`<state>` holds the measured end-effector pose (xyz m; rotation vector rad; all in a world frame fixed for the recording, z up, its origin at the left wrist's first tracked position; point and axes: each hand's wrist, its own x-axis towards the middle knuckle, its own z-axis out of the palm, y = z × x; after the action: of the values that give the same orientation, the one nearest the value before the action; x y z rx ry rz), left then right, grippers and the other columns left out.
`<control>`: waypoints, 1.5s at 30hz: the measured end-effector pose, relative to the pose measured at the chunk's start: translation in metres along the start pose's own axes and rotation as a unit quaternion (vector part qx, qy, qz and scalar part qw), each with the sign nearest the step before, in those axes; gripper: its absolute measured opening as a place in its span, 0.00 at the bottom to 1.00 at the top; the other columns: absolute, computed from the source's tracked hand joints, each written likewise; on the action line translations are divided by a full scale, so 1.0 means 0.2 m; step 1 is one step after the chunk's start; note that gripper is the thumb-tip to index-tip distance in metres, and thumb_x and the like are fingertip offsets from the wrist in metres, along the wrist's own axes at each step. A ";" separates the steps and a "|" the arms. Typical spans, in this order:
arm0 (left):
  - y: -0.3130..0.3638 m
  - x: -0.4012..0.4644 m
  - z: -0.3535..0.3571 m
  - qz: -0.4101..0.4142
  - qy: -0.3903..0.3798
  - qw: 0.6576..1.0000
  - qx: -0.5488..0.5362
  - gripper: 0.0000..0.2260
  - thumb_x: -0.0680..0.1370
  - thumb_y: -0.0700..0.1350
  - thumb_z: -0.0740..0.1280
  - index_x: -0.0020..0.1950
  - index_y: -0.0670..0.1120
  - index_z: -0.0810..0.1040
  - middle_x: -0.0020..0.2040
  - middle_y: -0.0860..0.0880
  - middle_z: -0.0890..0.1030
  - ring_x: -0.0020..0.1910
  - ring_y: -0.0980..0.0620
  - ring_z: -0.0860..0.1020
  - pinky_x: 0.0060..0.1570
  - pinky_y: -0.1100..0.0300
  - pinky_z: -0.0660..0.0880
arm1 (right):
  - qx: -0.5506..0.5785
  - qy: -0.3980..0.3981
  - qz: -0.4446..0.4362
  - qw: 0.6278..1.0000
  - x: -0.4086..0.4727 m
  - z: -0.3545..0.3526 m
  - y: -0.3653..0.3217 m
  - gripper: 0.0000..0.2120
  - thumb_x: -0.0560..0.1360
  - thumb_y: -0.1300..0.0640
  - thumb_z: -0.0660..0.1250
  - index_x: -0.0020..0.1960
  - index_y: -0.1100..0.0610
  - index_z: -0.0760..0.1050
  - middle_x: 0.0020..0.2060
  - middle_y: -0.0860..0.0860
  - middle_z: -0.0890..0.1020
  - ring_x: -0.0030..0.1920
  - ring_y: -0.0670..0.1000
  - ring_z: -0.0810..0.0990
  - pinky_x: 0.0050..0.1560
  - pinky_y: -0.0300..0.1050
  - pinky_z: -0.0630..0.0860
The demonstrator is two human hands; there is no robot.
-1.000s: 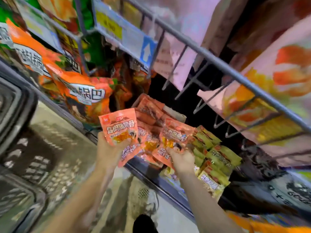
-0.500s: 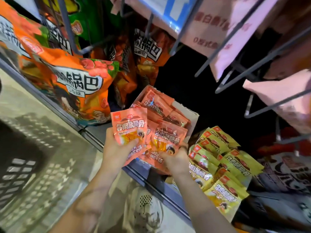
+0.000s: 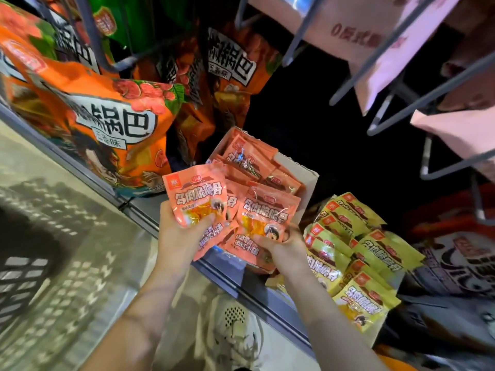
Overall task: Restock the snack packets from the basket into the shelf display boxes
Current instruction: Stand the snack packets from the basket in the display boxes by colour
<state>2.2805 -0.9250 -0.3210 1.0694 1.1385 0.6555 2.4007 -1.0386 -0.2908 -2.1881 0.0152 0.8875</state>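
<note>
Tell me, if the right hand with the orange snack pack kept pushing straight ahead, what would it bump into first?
Probably the orange packets already standing in the display box. The right hand holds its packet just in front of them, pointing into the box. Depth is hard to judge here.

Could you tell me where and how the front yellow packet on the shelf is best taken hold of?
Probably by its top sealed edge. The front yellow packet stands tilted at the row's near end, its face bare toward the aisle, with other packets packed behind. Come from above and in front, pinching that flat edge.
</note>
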 end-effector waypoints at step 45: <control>-0.04 0.04 -0.04 0.002 -0.040 0.998 0.052 0.19 0.69 0.38 0.75 0.47 0.55 0.69 0.48 0.54 0.79 0.49 0.52 0.79 0.53 0.48 0.76 | -0.268 0.153 -0.048 0.950 0.08 0.18 -0.05 0.17 0.79 0.54 0.62 0.58 0.67 0.71 0.58 0.61 0.77 0.61 0.58 0.73 0.55 0.47 0.69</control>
<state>2.2744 -0.9177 -0.3315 1.1763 1.1121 0.5567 2.3947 -1.0039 -0.3110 -2.7896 -0.2023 0.5252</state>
